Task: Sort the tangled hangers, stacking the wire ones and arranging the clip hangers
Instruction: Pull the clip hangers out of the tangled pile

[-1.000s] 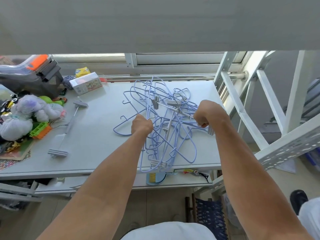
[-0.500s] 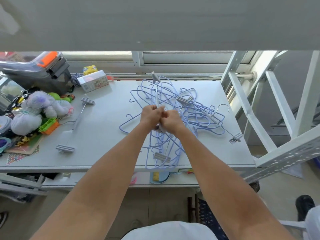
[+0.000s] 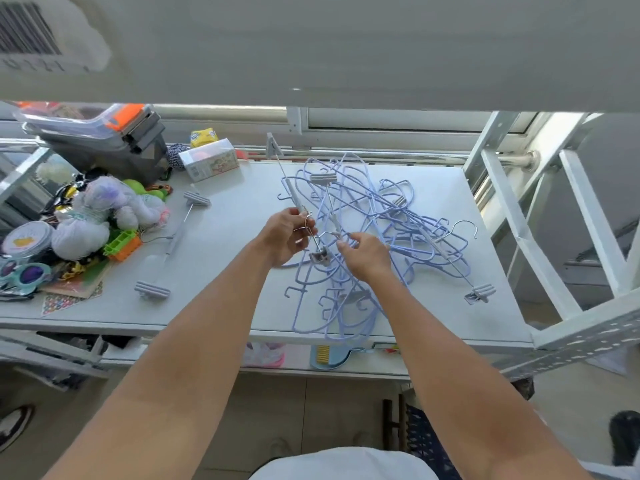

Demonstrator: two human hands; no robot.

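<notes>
My left hand (image 3: 289, 237) gripped a grey ribbed-clip steel-rod hanger (image 3: 293, 192); my right hand (image 3: 363, 252), half-curled, grip indiscernible, hovered over tangled lilac coated-wire hangers (image 3: 377, 216).

The left grip (image 3: 287, 237) held a grey clip hanger (image 3: 289, 183) by its middle, fingers curled round the bar and its metal hook, over the centre of the table (image 3: 225, 268). The right grip (image 3: 363, 254) hovered just beside it, fingertips (image 3: 341, 243) at the near edge of the tangle of blue wire hangers (image 3: 367, 206); whether they pinched anything could not be told. A second clip hanger (image 3: 173, 237) lay alone toward the left side, well apart from the tangle. A third clip hanger (image 3: 479, 293) reached the right edge. Stuffed toys (image 3: 104, 209) crowded the left end.
</notes>
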